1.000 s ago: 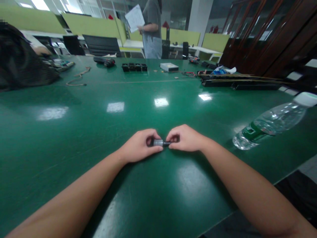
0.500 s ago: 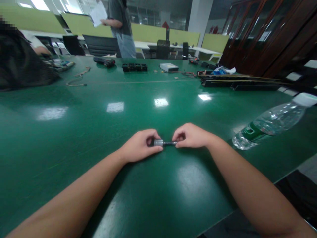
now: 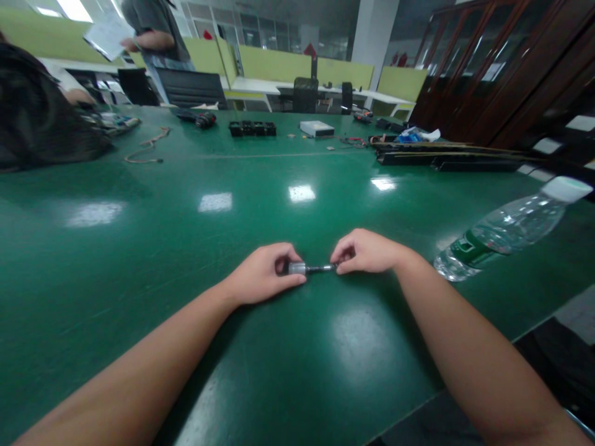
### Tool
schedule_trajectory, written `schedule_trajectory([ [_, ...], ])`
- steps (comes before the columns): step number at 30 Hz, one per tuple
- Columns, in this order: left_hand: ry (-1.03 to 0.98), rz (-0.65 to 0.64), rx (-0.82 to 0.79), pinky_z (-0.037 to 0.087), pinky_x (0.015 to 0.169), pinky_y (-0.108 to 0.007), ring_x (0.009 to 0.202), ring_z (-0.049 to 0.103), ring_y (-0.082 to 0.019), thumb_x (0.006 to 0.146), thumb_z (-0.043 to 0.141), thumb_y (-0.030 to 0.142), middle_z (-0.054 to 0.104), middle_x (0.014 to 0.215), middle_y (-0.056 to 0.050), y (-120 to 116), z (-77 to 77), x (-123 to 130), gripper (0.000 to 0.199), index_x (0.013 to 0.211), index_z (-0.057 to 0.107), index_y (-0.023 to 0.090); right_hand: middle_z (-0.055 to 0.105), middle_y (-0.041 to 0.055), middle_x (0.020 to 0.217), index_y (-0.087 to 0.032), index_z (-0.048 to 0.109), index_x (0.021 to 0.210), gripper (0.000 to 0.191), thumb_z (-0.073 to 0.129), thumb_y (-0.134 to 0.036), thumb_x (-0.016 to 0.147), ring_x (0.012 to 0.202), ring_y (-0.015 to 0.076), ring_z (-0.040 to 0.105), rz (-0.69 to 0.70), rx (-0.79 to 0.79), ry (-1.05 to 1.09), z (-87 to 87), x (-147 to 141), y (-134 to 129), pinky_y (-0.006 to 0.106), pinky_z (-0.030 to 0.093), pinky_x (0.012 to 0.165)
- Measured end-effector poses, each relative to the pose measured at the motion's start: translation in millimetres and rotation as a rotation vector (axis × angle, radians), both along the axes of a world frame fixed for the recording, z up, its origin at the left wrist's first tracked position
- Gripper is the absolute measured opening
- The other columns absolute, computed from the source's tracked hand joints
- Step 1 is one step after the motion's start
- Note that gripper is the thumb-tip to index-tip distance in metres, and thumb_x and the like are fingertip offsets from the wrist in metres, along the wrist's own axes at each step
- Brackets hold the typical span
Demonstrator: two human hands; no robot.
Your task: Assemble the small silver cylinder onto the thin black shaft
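Near the middle of the green table [image 3: 260,371], a small silver cylinder with a thin dark rod [image 3: 318,268] lies sideways between my two hands; I cannot tell its exact kind. My left hand [image 3: 267,272] is closed around the thick silver end, thumb below and fingers above. At the other side, the fingertips of my right hand [image 3: 365,253] pinch the shiny tip of the rod. Most of the rod shows in the gap between the hands. Part of the cylinder's left end is hidden in my left palm.
A water bottle [image 3: 511,230] is to the right of my right forearm. Farther back are a black slotted block [image 3: 252,128], a white box [image 3: 317,128], a cable [image 3: 144,152] and long black rails [image 3: 446,155]. A dark bag [image 3: 41,118] is left; a person [image 3: 155,40] stands beyond.
My right hand has shifted slightly to the right along the rod, and more of its shiny end shows. My left hand has stayed put. The standing person has moved left.
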State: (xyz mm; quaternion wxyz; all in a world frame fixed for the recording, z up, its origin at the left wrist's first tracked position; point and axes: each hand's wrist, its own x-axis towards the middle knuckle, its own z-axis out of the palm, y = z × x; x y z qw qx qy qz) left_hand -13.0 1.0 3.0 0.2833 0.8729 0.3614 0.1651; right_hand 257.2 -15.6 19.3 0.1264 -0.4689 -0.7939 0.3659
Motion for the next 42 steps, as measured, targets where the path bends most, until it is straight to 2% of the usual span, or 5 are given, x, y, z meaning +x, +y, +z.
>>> schedule_trajectory([
  [3,-0.011,-0.002,-0.001,0.037,0.058,-0.024,0.064,0.052,-0.015,0.079,0.070,0.044,0.059,0.072,0.001,-0.2,-0.9,0.8,0.029,0.092,0.067,0.018,0.072,0.0018,0.077,-0.016,0.078,0.094,0.022,0.076,-0.025,0.074,0.067,0.0115,0.062,-0.015,0.025,0.062,-7.3,-16.2,-2.7,0.022,0.045,0.063],
  [9,-0.023,-0.003,0.048,0.040,0.061,-0.025,0.069,0.054,-0.015,0.075,0.073,0.039,0.060,0.079,0.000,0.5,-2.1,0.9,0.030,0.095,0.064,0.018,0.073,0.0023,0.082,-0.017,0.077,0.095,0.018,0.073,-0.023,0.080,0.069,0.0104,0.061,-0.066,0.194,0.140,-23.9,-46.9,-6.9,0.021,0.044,0.065],
  [15,-0.048,0.009,0.010,0.040,0.059,-0.024,0.065,0.054,-0.014,0.086,0.062,0.045,0.059,0.074,0.000,0.5,-0.8,1.7,0.030,0.095,0.066,0.018,0.072,0.0028,0.085,-0.017,0.076,0.094,0.016,0.073,-0.021,0.080,0.073,0.0109,0.061,-0.018,0.283,0.121,-22.2,-44.0,-6.9,0.021,0.044,0.068],
  [22,-0.011,0.005,0.019,0.039,0.057,-0.024,0.065,0.054,-0.015,0.080,0.068,0.042,0.060,0.074,0.000,0.2,-0.2,1.6,0.029,0.094,0.066,0.018,0.070,0.0019,0.084,-0.017,0.075,0.095,0.018,0.072,-0.016,0.077,0.073,0.0114,0.060,0.020,0.297,0.086,-19.9,-44.3,-8.5,0.022,0.044,0.069],
  [42,-0.020,0.001,0.046,0.038,0.059,-0.024,0.065,0.052,-0.015,0.080,0.069,0.041,0.058,0.073,0.000,-0.8,-1.2,0.4,0.026,0.087,0.063,0.017,0.071,0.0029,0.086,-0.015,0.075,0.093,0.017,0.071,-0.017,0.077,0.076,0.0123,0.062,0.056,0.326,0.062,-16.2,-44.8,-8.8,0.023,0.044,0.070],
])
